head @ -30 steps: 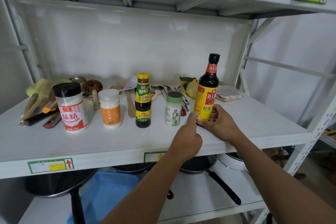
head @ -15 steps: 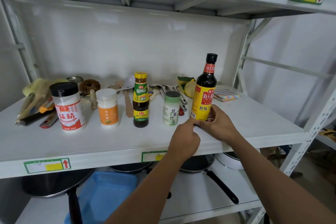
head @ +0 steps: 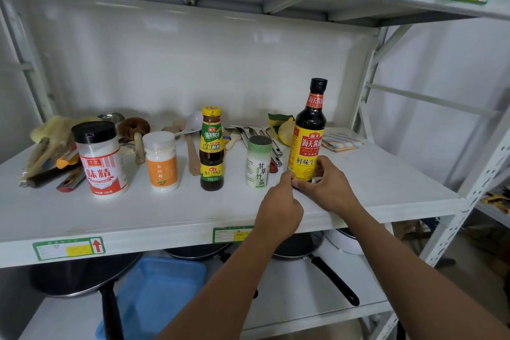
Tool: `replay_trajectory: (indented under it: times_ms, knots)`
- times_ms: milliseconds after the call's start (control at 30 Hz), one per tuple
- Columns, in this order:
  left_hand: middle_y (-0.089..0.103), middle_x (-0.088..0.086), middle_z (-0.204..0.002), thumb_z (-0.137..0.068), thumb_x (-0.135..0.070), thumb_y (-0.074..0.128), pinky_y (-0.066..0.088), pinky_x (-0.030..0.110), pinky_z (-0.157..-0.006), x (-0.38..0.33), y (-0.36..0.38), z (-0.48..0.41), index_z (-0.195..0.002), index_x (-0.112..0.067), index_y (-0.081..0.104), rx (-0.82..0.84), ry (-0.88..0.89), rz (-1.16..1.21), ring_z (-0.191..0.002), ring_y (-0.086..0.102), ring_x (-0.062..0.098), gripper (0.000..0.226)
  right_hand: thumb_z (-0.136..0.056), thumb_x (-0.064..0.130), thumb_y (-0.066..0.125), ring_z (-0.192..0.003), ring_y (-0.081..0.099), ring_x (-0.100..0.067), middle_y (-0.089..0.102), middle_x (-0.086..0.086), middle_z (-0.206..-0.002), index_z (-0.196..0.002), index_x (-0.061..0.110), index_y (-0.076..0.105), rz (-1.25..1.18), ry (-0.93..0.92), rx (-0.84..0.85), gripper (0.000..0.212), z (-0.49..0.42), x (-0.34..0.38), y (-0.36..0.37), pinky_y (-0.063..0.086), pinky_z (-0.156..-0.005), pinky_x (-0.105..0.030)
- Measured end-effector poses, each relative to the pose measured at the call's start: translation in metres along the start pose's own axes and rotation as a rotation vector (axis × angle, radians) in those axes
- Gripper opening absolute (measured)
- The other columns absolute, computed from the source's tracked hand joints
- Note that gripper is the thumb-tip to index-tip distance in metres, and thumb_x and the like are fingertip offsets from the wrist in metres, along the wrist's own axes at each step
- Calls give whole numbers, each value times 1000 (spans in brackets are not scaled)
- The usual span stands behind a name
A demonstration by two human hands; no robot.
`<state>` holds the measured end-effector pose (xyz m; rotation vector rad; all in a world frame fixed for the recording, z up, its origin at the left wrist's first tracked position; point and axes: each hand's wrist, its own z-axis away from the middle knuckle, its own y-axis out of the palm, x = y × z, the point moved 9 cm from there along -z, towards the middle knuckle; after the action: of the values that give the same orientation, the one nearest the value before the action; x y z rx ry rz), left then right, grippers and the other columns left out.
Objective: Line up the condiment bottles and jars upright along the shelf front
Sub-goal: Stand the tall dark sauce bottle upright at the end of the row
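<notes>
Both hands, left (head: 278, 203) and right (head: 325, 183), are pinching the soy bottle (head: 307, 143) base; advisable: sliding it level with the salt jar (head: 258, 163), upright.

I see little change: right hand (head: 327, 188) has wrapped further round the soy sauce bottle (head: 309, 132) base; left hand (head: 278, 205) has closed up against it.

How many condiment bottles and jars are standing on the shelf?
5, in a row, left to right: MSG shaker, sugar jar, oyster sauce bottle, bamboo salt shaker, soy sauce bottle. None seems hidden.
</notes>
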<state>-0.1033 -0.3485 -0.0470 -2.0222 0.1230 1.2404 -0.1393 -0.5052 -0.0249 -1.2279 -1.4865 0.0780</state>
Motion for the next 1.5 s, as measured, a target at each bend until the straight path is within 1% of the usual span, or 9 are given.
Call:
replay_trajectory:
  times_ms: [167, 300, 433, 567, 667, 833, 1267, 1400, 1500]
  knots:
    - [64, 15, -132, -87, 0, 42, 51, 47, -106, -3, -1, 1, -150, -18, 38, -7, 10, 8, -126, 60, 29, 65, -79, 45, 89, -88, 54, 10, 61, 13, -110, -135, 21, 54, 18, 5, -5, 71, 0, 0, 0, 38, -69, -7]
    - [65, 14, -131, -88, 1, 44, 51, 45, -105, -4, -3, 1, -150, -20, 37, -20, 18, 21, -124, 61, 28, 66, -79, 47, 89, -90, 57, 3, 62, 11, -111, -136, 20, 54, 23, -1, -18, 72, 1, 1, 1, 38, -68, -8]
    - [65, 12, -131, -88, 2, 43, 52, 45, -105, -6, -4, 2, -152, -22, 34, -27, 27, 52, -123, 61, 28, 69, -78, 47, 89, -89, 57, 6, 64, 12, -110, -134, 21, 55, 25, -10, -28, 71, 1, 1, 0, 38, -69, -7]
    - [63, 13, -134, -89, 3, 43, 51, 45, -104, -7, -4, 3, -156, -22, 29, -20, 23, 53, -125, 61, 29, 72, -78, 48, 89, -94, 60, -3, 64, 11, -112, -135, 21, 55, 27, -11, -29, 71, 1, 0, 0, 38, -70, -7]
    - [63, 14, -134, -89, 4, 43, 51, 44, -103, -7, -4, 2, -156, -22, 29, -22, 21, 51, -124, 61, 30, 73, -78, 48, 89, -91, 59, 1, 65, 10, -114, -135, 21, 55, 27, -7, -28, 71, 1, -1, 0, 39, -69, -8]
    - [62, 13, -137, -89, 4, 43, 50, 43, -105, -7, -4, 2, -157, -23, 27, -10, 10, 48, -126, 60, 29, 75, -78, 50, 88, -99, 63, -9, 69, 5, -123, -138, 21, 54, 30, 2, -28, 74, 0, -1, 1, 40, -70, -8]
    - [54, 11, -149, -95, -1, 45, 46, 37, -107, -10, -2, 1, -161, -22, 18, 52, 30, -70, -133, 54, 25, 74, -79, 51, 87, -100, 62, -8, 69, 8, -120, -138, 21, 56, 28, 12, -30, 73, 0, -3, 2, 40, -71, -9]
    - [51, 10, -152, -95, -2, 44, 44, 35, -107, -10, -2, 2, -162, -22, 14, 79, 24, -75, -134, 53, 25, 76, -78, 51, 88, -96, 63, -5, 68, 12, -113, -133, 23, 58, 25, 19, -27, 68, 1, -3, 1, 44, -73, -11]
    - [53, 14, -148, -96, -4, 44, 46, 36, -103, -14, -2, 5, -163, -22, 11, 119, 4, -85, -128, 56, 27, 78, -80, 47, 88, -92, 64, -2, 70, 8, -114, -132, 22, 57, 12, 27, -22, 66, 4, 0, 1, 52, -79, -20]
